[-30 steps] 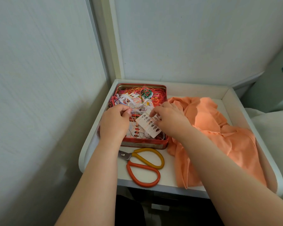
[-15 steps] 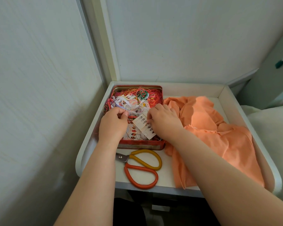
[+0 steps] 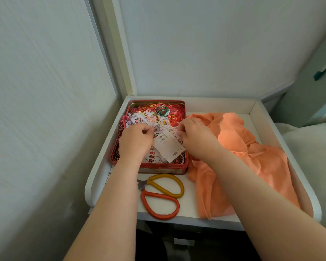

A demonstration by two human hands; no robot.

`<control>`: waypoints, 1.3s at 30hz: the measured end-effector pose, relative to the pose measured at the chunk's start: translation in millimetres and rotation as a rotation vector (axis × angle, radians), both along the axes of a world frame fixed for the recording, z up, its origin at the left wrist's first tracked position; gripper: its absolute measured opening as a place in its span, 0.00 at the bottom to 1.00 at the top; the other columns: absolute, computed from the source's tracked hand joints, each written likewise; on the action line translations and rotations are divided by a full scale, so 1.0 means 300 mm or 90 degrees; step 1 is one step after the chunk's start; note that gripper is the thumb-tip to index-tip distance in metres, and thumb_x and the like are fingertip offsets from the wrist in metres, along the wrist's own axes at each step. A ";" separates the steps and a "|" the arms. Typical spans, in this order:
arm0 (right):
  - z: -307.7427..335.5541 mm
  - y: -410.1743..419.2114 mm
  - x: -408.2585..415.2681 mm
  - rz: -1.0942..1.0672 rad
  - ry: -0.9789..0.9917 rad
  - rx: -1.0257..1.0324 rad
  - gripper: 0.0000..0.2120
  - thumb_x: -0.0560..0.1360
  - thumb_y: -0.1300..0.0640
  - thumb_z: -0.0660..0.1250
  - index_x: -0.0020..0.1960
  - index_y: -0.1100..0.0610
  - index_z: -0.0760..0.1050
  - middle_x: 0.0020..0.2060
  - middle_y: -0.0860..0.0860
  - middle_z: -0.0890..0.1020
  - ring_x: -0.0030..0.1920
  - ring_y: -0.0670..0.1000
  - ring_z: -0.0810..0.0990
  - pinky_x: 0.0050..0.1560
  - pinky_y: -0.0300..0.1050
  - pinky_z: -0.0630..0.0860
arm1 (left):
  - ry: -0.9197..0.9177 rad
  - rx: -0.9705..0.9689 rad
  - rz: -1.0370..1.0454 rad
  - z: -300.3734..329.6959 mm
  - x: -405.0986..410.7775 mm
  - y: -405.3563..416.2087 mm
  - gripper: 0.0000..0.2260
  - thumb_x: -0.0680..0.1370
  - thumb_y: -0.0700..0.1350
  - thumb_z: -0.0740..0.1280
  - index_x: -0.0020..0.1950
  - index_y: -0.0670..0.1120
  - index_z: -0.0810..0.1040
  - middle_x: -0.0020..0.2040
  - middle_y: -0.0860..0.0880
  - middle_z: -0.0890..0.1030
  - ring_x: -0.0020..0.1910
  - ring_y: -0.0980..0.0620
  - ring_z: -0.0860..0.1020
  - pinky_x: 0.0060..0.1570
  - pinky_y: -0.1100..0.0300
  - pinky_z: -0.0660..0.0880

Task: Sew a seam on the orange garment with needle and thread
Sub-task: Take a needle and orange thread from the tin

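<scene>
Since a second earlier, both hands had shifted back in the red rectangular metal tin [image 3: 179,167], uncovering more of the white paper needle card [image 3: 168,147]. The white rimmed tray table [image 3: 220,104] stood in a pale-walled corner. The left hand [image 3: 135,142] and right hand [image 3: 198,138], fingers curled, pinched strands of the tangled multicoloured thread [image 3: 158,113]. The crumpled orange fabric garment [image 3: 252,159] lay just beside the right hand, under its wrist.

A pair of scissors [image 3: 161,196] lies flat near the front edge of a white tray-topped table [image 3: 217,106], one handle loop yellow and the other orange-red, the blades pointing left. The table has raised rims on its sides and back and stands in a corner between pale walls [image 3: 205,44]. Off its right side lies something white and soft [image 3: 312,147]. On the far right a teal-tipped object [image 3: 318,74] sits against a greenish surface.
</scene>
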State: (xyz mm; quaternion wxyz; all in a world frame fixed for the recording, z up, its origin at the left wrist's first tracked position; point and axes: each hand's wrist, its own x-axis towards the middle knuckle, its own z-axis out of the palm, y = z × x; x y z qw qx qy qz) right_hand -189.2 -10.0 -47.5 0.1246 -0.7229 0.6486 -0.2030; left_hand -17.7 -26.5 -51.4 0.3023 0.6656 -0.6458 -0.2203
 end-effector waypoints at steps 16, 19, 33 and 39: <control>0.098 0.056 0.082 0.089 -0.577 0.169 0.13 0.84 0.54 0.53 0.59 0.54 0.75 0.49 0.46 0.85 0.40 0.41 0.78 0.41 0.37 0.71 | 0.485 0.076 0.004 0.154 0.017 0.099 0.09 0.76 0.48 0.69 0.39 0.56 0.86 0.35 0.61 0.81 0.39 0.58 0.71 0.43 0.59 0.67; 0.100 0.052 0.068 0.094 -0.616 0.205 0.13 0.84 0.52 0.52 0.58 0.53 0.74 0.47 0.48 0.86 0.39 0.45 0.76 0.40 0.39 0.70 | 0.508 0.084 0.006 0.149 0.023 0.096 0.07 0.76 0.49 0.69 0.41 0.55 0.87 0.36 0.59 0.81 0.39 0.56 0.68 0.42 0.60 0.67; 0.048 0.012 0.024 0.086 -0.403 0.166 0.13 0.83 0.58 0.55 0.62 0.52 0.75 0.55 0.46 0.81 0.31 0.43 0.76 0.31 0.31 0.72 | 0.653 0.062 -0.032 0.145 0.009 0.089 0.07 0.78 0.43 0.67 0.47 0.48 0.85 0.46 0.52 0.85 0.34 0.58 0.67 0.33 0.66 0.66; 0.030 -0.026 -0.048 -0.003 -0.138 0.058 0.24 0.73 0.69 0.55 0.58 0.47 0.78 0.57 0.50 0.78 0.55 0.49 0.76 0.49 0.41 0.71 | 0.732 0.022 -0.012 0.153 0.004 0.089 0.06 0.78 0.42 0.67 0.47 0.48 0.84 0.47 0.50 0.84 0.32 0.58 0.69 0.35 0.66 0.67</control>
